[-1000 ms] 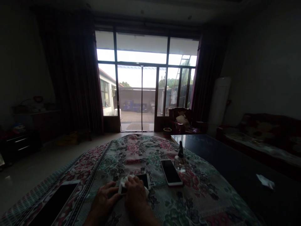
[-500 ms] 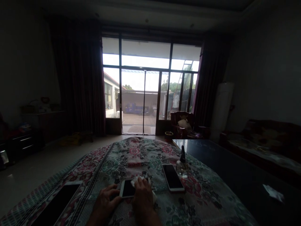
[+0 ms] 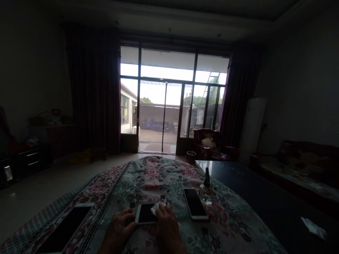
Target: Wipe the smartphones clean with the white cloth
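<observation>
One phone (image 3: 145, 213), right hand (image 3: 167, 225) pressing tissue (image 3: 157, 208) on it, left hand (image 3: 119, 229) beside.

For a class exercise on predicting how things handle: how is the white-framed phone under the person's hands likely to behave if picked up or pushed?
The white-framed phone is probably stiff and, being flat, unlikely to roll. Its glossy glass face looks slippery and probably fragile. Pushed, it may slide less freely because it lies on the patterned cloth, which may give some grip.
</observation>
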`<state>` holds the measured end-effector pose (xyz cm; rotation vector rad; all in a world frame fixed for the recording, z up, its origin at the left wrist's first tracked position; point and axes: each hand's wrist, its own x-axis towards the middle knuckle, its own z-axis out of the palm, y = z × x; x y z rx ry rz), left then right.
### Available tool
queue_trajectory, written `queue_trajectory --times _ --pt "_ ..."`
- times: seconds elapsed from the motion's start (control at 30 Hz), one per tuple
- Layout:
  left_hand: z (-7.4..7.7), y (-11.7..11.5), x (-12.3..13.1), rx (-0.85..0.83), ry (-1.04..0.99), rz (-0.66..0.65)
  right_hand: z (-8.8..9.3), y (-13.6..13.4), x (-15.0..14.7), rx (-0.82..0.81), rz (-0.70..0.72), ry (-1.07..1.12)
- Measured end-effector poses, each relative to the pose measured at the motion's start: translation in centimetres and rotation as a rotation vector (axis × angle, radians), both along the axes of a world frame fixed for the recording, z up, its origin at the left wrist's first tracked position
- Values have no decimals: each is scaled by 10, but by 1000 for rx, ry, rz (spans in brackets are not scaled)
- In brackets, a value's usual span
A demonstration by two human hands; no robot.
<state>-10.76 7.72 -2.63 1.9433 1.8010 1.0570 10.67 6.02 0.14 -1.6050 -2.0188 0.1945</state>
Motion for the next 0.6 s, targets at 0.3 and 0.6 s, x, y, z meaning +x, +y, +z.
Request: queue_trajectory --times 0.3,0.6 --pt "-1 1 0 -29 -6 -12 -10 -5 15 -47 -64 -53" --pt "-7 2 -5 -26 -29 -53 -26 0 -20 -44 109 -26"
